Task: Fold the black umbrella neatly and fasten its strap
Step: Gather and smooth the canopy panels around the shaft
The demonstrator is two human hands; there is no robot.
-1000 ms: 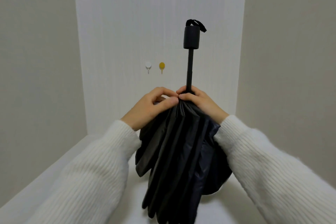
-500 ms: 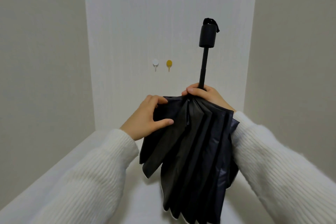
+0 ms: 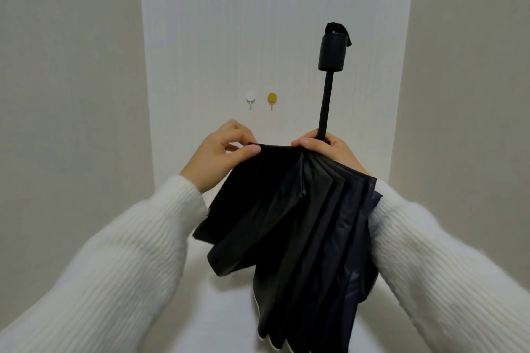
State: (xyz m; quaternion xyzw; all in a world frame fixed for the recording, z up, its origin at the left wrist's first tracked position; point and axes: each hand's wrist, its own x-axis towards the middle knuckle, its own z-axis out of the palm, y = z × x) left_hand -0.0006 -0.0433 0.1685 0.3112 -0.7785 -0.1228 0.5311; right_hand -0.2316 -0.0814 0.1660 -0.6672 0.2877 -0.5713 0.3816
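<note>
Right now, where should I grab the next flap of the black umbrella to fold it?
Probably pinch the top edge of the loose panel, coming from the left, as the left hand does. That panel fans out leftward, while the right hand bunches the pleats at the shaft.

Left hand [image 3: 219,156]: raised at centre-left, thumb and fingers pinched on a fold edge of the umbrella [image 3: 301,223]. Right hand [image 3: 329,152]: clasped around the umbrella's shaft base, thumb forward. Both forearms in white ribbed sleeves [image 3: 114,266], angled inward.
</note>
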